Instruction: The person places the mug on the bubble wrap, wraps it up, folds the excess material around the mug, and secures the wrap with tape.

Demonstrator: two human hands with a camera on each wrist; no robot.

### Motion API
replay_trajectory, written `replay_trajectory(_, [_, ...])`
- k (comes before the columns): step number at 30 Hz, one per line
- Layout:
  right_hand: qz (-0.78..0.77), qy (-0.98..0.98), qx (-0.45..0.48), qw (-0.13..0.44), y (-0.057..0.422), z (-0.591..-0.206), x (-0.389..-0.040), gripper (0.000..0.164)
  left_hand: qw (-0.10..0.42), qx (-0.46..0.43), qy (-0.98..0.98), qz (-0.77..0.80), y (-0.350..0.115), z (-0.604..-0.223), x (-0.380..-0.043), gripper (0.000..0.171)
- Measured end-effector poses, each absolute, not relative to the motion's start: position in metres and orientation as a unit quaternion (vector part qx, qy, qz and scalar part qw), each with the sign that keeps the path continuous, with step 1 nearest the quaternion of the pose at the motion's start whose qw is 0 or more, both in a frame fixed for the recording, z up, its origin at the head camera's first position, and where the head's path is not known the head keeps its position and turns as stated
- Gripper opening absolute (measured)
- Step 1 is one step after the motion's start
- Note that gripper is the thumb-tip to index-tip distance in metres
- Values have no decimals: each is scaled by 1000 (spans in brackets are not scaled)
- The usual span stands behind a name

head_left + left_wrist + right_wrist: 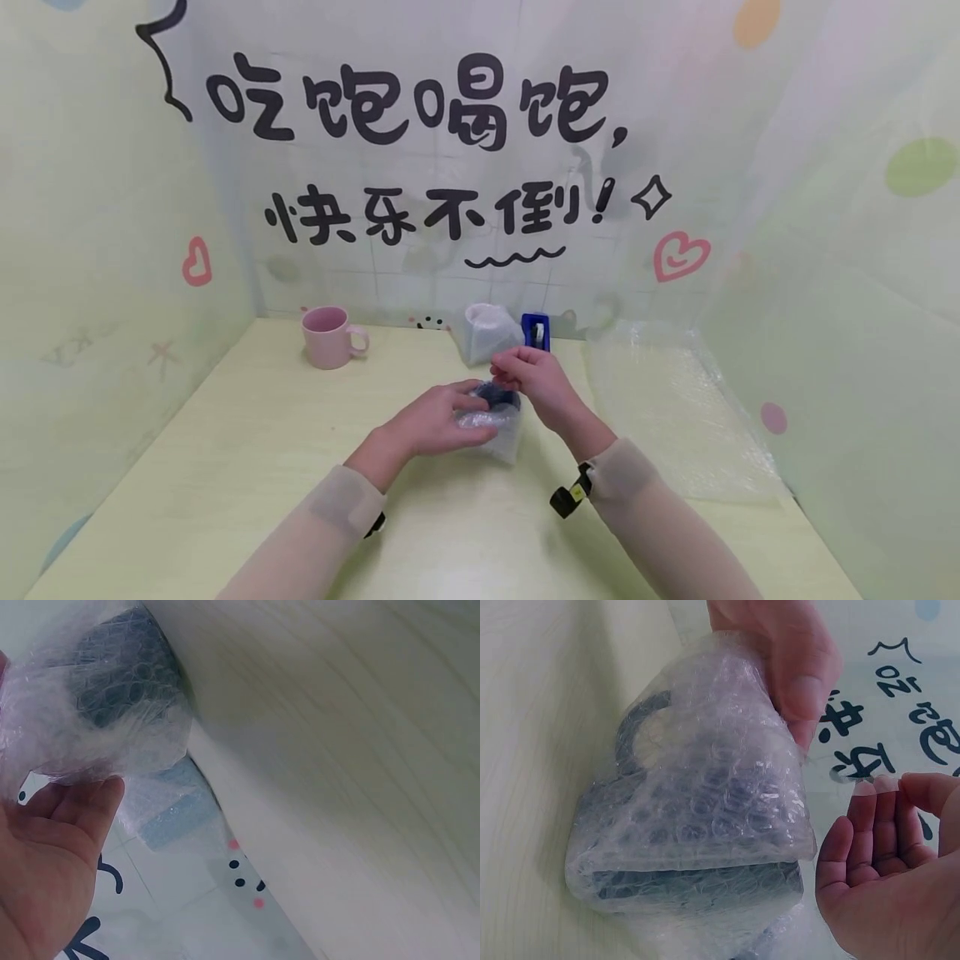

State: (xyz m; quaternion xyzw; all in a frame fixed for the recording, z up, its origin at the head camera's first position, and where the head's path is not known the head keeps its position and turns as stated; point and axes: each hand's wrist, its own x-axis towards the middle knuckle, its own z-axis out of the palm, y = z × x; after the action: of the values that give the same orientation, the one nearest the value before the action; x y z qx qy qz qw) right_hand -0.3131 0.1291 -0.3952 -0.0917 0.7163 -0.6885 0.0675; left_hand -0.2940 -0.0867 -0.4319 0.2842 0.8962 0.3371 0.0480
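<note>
A dark mug wrapped in bubble wrap [504, 429] stands on the table in front of me, and its curved handle shows through the plastic in the right wrist view. My left hand [442, 421] holds it from the left, thumb on the near side and fingers across the top; the left wrist view shows fingertips against the wrap [45, 742]. Just above and right of the mug, my right hand [528, 375] pinches a short strip of clear tape [868, 784] between thumb and fingertips. The strip is apart from the wrapped mug [705, 787] in the right wrist view.
A blue tape dispenser [536, 330] stands at the back, beside another bubble-wrapped thing [487, 335]. At the back left is a pink mug [327, 340]. A sheet of bubble wrap [667, 408] lies on the right of the table [247, 467]. Printed curtains surround the table's back and sides.
</note>
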Motion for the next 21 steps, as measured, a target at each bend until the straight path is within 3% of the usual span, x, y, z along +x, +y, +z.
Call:
replay_trajectory(7, [-691,714,-99,52,127,-399,-324,11,7,311,894,321,-85,-431,-293,56])
replay_trajectory(11, [-657,745,-113,6,127,-407,-331,12,-9,317,894,317,-84,-433,-294,52])
replay_trajectory(15, [-600,791,-112,-30,127,-415,-336,17,1,302,897,322,-83,-434,-295,53])
replay_trajectory(21, [-571,814,-109,-23,129,-429,-343,17,11,290,900,326,-82,-436,-295,56])
